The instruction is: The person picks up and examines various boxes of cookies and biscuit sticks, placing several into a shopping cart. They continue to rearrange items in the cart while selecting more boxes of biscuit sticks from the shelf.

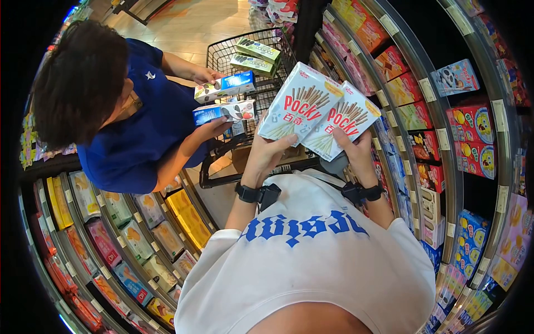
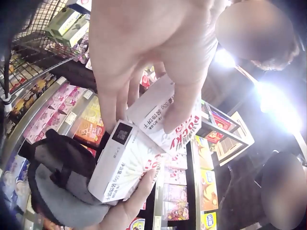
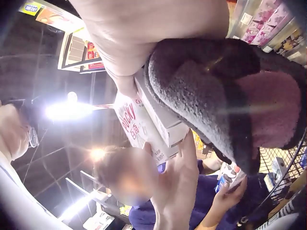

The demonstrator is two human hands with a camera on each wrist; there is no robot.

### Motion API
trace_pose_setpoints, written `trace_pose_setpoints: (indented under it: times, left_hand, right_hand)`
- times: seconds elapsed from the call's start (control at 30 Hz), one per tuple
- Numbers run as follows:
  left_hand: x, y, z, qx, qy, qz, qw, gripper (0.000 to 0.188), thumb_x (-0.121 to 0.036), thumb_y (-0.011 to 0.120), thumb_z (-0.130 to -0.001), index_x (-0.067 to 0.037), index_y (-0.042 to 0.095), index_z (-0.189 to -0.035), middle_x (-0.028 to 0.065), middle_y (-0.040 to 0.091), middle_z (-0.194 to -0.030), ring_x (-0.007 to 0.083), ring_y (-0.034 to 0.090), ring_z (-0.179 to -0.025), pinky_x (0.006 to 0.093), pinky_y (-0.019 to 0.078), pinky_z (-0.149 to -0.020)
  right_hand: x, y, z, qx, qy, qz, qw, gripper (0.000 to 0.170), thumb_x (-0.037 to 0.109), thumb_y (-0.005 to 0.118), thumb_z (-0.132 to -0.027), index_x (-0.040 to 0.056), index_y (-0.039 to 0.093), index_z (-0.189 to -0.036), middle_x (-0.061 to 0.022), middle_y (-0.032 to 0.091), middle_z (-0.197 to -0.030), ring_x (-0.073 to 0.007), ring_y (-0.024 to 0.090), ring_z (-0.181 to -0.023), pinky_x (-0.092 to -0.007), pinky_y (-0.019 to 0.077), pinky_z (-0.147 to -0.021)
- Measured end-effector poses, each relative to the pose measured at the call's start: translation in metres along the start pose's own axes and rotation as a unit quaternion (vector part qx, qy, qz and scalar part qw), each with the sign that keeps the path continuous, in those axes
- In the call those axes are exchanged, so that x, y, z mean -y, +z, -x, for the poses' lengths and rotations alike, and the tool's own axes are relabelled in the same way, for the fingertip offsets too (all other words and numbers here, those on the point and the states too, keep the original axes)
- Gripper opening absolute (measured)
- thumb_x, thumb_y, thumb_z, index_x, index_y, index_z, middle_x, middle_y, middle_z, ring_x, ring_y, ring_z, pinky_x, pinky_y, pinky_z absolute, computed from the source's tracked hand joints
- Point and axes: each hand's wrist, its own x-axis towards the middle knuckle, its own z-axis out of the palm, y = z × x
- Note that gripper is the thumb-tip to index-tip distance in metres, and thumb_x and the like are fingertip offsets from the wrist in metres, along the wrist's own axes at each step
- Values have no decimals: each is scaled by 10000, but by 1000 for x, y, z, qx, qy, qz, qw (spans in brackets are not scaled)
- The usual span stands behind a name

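Note:
Two white Pocky boxes overlap in front of the chest in the head view, their fronts tilted up. My left hand point(image 1: 268, 153) grips the left Pocky box point(image 1: 297, 97) low down, thumb across its front. The right Pocky box point(image 1: 356, 111) is in my right hand point(image 1: 359, 151), thumb on its face and fingers behind. Printed ends of both boxes face the left wrist view, where the left thumb point(image 2: 181, 108) lies along one front. A grey and black fabric item point(image 2: 62, 187) hangs beside the right hand, partly behind the boxes.
A black wire cart point(image 1: 214, 55) ahead carries green boxes point(image 1: 256, 55). At left, a person in a blue shirt point(image 1: 128, 161) holds two blue-and-white boxes point(image 1: 225, 86). Shelves of packaged snacks point(image 1: 133, 239) line both sides; a panda-printed box point(image 1: 456, 78) stands at right.

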Motion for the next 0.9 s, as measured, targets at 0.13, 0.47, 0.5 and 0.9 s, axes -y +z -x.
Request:
trace_pose_setpoints:
  times: [0.13, 0.47, 0.5, 0.9]
  left_hand:
    - [6, -8, 5, 44, -35, -15, 998, 675, 78, 770, -826, -9, 482, -1431, 143, 605, -1361, 248, 580, -1257, 384, 486, -1064]
    - [4, -1, 8, -26, 14, -266, 964, 575, -66, 845, -827, 26, 596, -1337, 121, 676, -1261, 184, 647, -1116, 320, 527, -969]
    - [0, 2, 11, -24, 12, -266, 964, 575, -66, 845, -827, 26, 596, -1337, 121, 676, -1261, 184, 647, -1116, 320, 527, -969]
    - [-1, -8, 11, 9, -69, -308, 949, 599, -74, 883, -779, 26, 623, -1310, 117, 707, -1211, 185, 662, -1088, 333, 530, -963]
  right_hand:
    - [3, 10, 7, -12, -4, -41, 999, 366, 140, 812, -879, -24, 662, -1170, -96, 720, -1096, -128, 686, -971, -290, 558, -861]
    - [-6, 14, 9, 25, 11, -15, 999, 397, 126, 822, -870, -27, 657, -1197, -91, 724, -1109, -121, 681, -986, -285, 550, -872]
    - [-8, 14, 9, 31, 17, -26, 999, 414, 126, 821, -873, -29, 646, -1215, -93, 718, -1128, -120, 676, -997, -286, 549, -876]
    - [67, -35, -35, 180, -121, 368, 904, 468, 273, 832, -823, -11, 705, -1172, -139, 716, -985, -257, 665, -845, -341, 501, -775]
